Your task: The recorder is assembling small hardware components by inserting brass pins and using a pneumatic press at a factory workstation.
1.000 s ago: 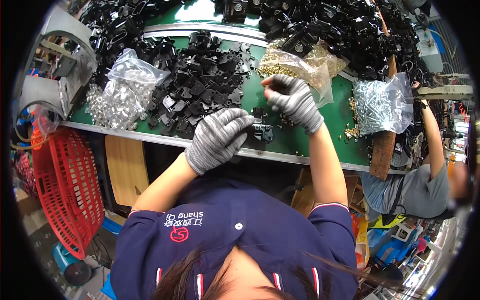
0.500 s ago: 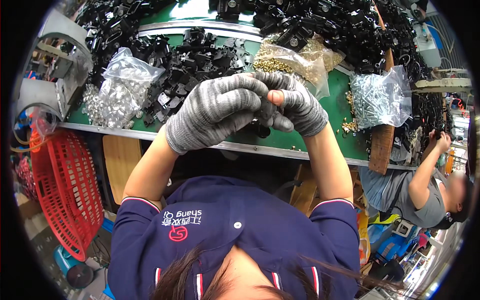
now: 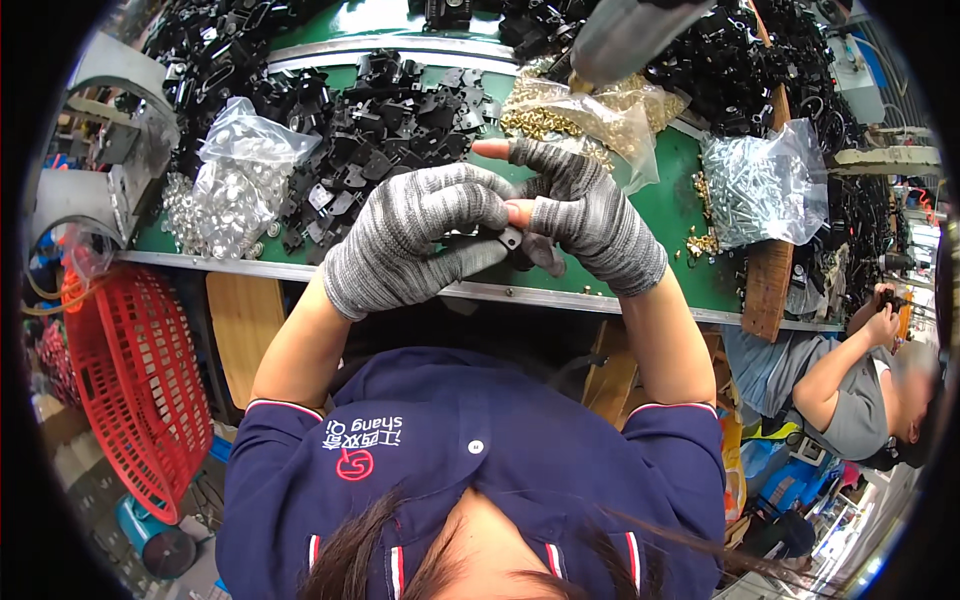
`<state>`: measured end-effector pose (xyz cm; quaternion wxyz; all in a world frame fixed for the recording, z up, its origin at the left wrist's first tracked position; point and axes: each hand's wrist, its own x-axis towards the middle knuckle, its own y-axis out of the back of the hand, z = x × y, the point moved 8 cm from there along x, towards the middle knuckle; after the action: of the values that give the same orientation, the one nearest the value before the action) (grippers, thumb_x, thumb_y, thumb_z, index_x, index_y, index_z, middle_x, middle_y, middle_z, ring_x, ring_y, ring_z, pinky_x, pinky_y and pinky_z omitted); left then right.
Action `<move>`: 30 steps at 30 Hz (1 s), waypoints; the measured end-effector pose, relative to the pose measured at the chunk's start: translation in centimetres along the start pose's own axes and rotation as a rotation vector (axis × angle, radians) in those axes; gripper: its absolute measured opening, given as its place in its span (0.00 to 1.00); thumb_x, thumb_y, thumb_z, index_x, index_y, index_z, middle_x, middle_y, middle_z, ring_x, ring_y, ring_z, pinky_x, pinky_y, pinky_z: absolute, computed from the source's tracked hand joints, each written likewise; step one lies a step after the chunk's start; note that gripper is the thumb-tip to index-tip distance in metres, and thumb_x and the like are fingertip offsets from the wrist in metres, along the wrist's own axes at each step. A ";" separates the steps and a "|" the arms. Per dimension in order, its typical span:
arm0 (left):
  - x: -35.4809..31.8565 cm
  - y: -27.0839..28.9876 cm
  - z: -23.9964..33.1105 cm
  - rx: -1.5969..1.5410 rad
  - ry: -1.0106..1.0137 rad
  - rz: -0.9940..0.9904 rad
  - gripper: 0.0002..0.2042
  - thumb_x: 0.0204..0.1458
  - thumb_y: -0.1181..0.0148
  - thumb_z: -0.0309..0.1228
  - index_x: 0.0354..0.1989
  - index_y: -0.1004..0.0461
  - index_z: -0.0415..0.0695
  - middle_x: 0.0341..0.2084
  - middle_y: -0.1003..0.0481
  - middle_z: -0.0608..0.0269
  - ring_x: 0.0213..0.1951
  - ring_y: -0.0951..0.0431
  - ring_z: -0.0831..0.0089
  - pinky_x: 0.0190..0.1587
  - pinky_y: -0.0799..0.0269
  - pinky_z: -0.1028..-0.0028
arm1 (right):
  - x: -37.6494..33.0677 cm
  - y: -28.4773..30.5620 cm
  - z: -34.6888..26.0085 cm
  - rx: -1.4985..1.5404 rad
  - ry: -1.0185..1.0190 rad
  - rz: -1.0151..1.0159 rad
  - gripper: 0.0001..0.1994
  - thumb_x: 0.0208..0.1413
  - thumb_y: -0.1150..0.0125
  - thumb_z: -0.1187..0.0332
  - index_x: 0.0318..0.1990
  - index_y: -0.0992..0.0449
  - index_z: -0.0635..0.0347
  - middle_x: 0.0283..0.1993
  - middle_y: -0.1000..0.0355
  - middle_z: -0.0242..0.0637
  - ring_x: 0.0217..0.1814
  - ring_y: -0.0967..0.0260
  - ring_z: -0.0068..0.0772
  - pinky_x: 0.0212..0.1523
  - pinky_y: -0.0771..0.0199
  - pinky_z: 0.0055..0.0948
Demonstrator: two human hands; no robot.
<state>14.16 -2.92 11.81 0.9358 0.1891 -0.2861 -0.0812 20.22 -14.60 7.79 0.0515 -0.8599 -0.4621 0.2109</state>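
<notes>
My left hand [image 3: 415,240], in a grey striped knit glove, is closed around a small black metal part [image 3: 511,238]. Only a flat end with a hole shows between the fingers; the rest is covered. My right hand [image 3: 595,218], gloved alike with bare thumb and index tips, meets it from the other side. Its thumb tip presses at the part, its index finger points out to the left above, and its lower fingers curl underneath. Both hands are above the front edge of the green workbench [image 3: 685,290].
Beyond my hands lies a heap of black metal pieces [image 3: 370,140]. Bags of silver round parts [image 3: 240,190], brass-coloured parts [image 3: 625,120] and screws [image 3: 755,190] surround it. A grey cylindrical tool [image 3: 635,40] hangs above. A red basket [image 3: 140,370] stands left; a co-worker [image 3: 845,400] sits right.
My right index finger has lifted and stretched out leftward, away from the part. The flat end of the part now shows. The grey cylindrical tool has come into view at the top.
</notes>
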 end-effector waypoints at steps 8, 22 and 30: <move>-1.9 -2.3 -1.7 0.111 0.226 0.094 0.12 0.42 0.26 0.22 0.35 0.20 0.42 0.36 0.20 0.57 0.38 0.17 0.64 0.42 0.21 0.70 | -0.4 4.6 3.7 -1.044 0.393 0.306 0.16 0.57 0.35 0.66 0.52 0.23 0.56 0.36 0.23 0.38 0.35 0.25 0.36 0.35 0.25 0.35; -2.8 -3.7 -2.2 0.279 0.147 0.106 0.13 0.42 0.26 0.26 0.36 0.20 0.42 0.39 0.21 0.56 0.39 0.18 0.59 0.43 0.22 0.67 | -0.8 3.5 3.4 -1.451 0.390 0.374 0.05 0.57 0.36 0.69 0.38 0.24 0.60 0.33 0.24 0.39 0.32 0.23 0.42 0.31 0.24 0.36; -2.5 -3.5 -1.7 0.261 0.088 0.124 0.12 0.41 0.28 0.23 0.36 0.21 0.42 0.39 0.21 0.56 0.39 0.18 0.59 0.42 0.22 0.66 | -7.2 3.3 8.2 0.014 0.115 0.604 0.05 0.56 0.33 0.78 0.39 0.19 0.66 0.34 0.24 0.31 0.29 0.27 0.17 0.28 0.28 0.17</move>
<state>12.95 -4.98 7.87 0.9181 0.2947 -0.2640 0.0229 15.90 -23.21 1.75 0.0185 -0.9685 -0.1802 0.1710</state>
